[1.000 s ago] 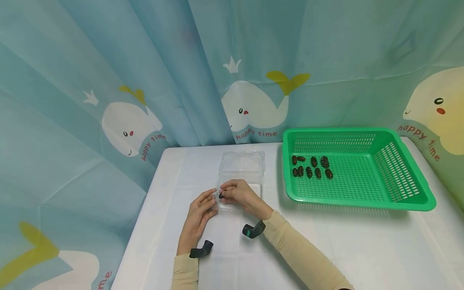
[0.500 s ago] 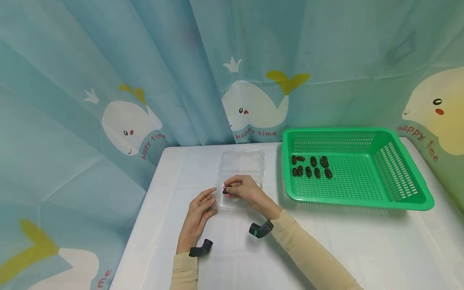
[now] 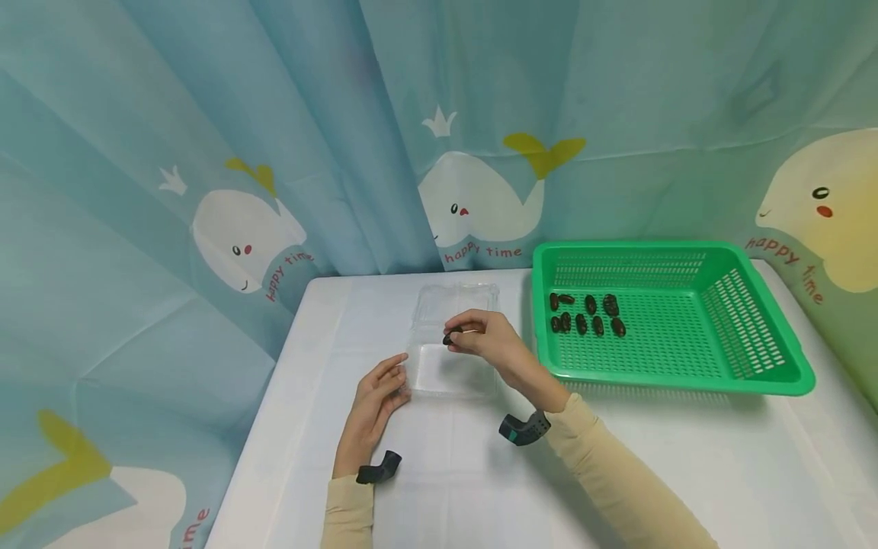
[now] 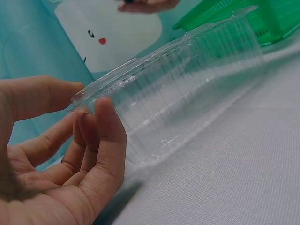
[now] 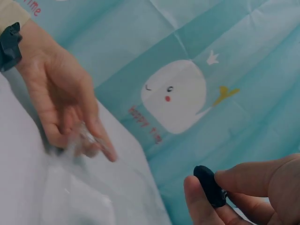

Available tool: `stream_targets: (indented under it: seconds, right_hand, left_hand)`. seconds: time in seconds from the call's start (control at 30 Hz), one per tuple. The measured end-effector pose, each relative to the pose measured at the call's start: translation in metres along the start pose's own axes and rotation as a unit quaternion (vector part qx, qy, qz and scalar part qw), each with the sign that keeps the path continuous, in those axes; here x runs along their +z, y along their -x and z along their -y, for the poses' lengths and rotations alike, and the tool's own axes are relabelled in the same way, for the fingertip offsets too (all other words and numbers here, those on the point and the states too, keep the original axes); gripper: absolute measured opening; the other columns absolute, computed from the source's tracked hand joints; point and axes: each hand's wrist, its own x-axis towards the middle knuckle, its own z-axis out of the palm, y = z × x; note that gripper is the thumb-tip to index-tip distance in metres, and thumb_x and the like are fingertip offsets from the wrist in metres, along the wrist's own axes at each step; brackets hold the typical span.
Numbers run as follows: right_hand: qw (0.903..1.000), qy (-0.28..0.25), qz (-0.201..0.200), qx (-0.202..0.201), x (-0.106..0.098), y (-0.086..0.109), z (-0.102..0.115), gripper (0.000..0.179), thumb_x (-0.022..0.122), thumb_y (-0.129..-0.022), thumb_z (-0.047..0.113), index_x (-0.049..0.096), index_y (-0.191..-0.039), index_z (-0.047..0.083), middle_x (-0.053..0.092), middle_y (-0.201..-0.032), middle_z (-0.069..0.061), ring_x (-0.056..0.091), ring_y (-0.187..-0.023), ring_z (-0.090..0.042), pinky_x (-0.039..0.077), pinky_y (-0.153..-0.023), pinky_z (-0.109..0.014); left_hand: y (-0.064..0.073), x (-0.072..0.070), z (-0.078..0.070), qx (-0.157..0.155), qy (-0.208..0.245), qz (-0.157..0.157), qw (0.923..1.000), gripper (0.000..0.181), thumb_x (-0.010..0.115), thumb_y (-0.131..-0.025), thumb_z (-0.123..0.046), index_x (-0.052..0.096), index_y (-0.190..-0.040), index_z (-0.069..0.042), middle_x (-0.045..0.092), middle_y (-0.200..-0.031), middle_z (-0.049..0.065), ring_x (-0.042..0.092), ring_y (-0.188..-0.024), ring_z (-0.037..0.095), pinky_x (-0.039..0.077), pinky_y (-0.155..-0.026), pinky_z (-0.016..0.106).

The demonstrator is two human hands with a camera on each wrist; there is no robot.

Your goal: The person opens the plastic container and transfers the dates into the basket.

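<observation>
A clear plastic clamshell box (image 3: 453, 370) lies on the white table with its lid (image 3: 456, 303) folded back. At its left edge my left hand (image 3: 376, 400) pinches the rim, thumb and finger on the corner in the left wrist view, where the box's ribbed side (image 4: 183, 89) shows. My right hand (image 3: 497, 343) is raised above the box's back part. Its thumb and fingertips pinch a dark, glossy, oval date (image 5: 210, 186), partly hidden by the fingers in the head view. No date shows inside the box.
Right of the box stands a green perforated basket (image 3: 672, 381). Several dark dates (image 3: 581, 324) lie in two rows at its left side. A blue-green curtain (image 3: 357, 152) with whale prints hangs behind and left of the table (image 3: 439, 488).
My right hand has lifted from the box's left side and moved right and away from me, with the date still pinched. My left hand has stayed at the rim.
</observation>
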Motion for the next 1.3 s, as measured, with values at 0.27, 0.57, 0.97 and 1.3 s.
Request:
stream_targets:
  seconds: [0.27, 0.57, 0.97, 1.3]
  right_hand:
    - [0.9994, -0.002, -0.009, -0.033, -0.039, 0.014, 0.019, 0.029, 0.064, -0.1, 0.0, 0.064, -0.128, -0.008, 0.07, -0.117, -0.015, 0.075, -0.096, -0.015, 0.061, -0.099, -0.035]
    - [0.9988, 0.02, -0.015, -0.043, -0.099, 0.025, 0.035, 0.034, 0.065, -0.103, 0.008, 0.06, -0.133, -0.007, 0.071, -0.114, 0.002, 0.075, -0.102, -0.011, 0.058, -0.102, -0.03]
    - [0.993, 0.113, -0.018, -0.03, -0.181, 0.038, 0.049, 0.04, 0.066, -0.104, 0.023, 0.059, -0.137, 0.002, 0.073, -0.114, 0.012, 0.074, -0.103, -0.005, 0.058, -0.096, -0.021]
    - [0.9926, 0.118, -0.006, 0.029, -0.237, 0.037, 0.038, 0.044, 0.066, -0.104, 0.023, 0.058, -0.141, 0.0, 0.076, -0.113, 0.017, 0.072, -0.108, 0.0, 0.059, -0.095, -0.019]
  left_hand:
    - [0.0, -0.002, 0.002, 0.001, 0.003, 0.008, 1.0, 0.047, 0.062, -0.103, -0.004, 0.05, -0.148, -0.001, 0.054, -0.119, 0.008, 0.058, -0.095, 0.01, 0.057, -0.076, 0.02]
    - [0.0, -0.001, 0.002, 0.002, 0.001, 0.009, 1.0, 0.047, 0.061, -0.103, -0.004, 0.049, -0.148, -0.001, 0.054, -0.12, 0.008, 0.058, -0.097, 0.011, 0.058, -0.078, 0.02]
    - [0.0, -0.001, 0.0, 0.004, 0.01, 0.006, 0.9999, 0.045, 0.059, -0.104, -0.003, 0.05, -0.148, 0.0, 0.055, -0.114, 0.005, 0.06, -0.093, 0.009, 0.058, -0.076, 0.019]
    - [-0.001, -0.001, 0.002, 0.003, 0.016, 0.004, 0.9999, 0.045, 0.06, -0.103, -0.002, 0.05, -0.148, 0.0, 0.055, -0.117, 0.008, 0.058, -0.094, 0.01, 0.058, -0.075, 0.02]
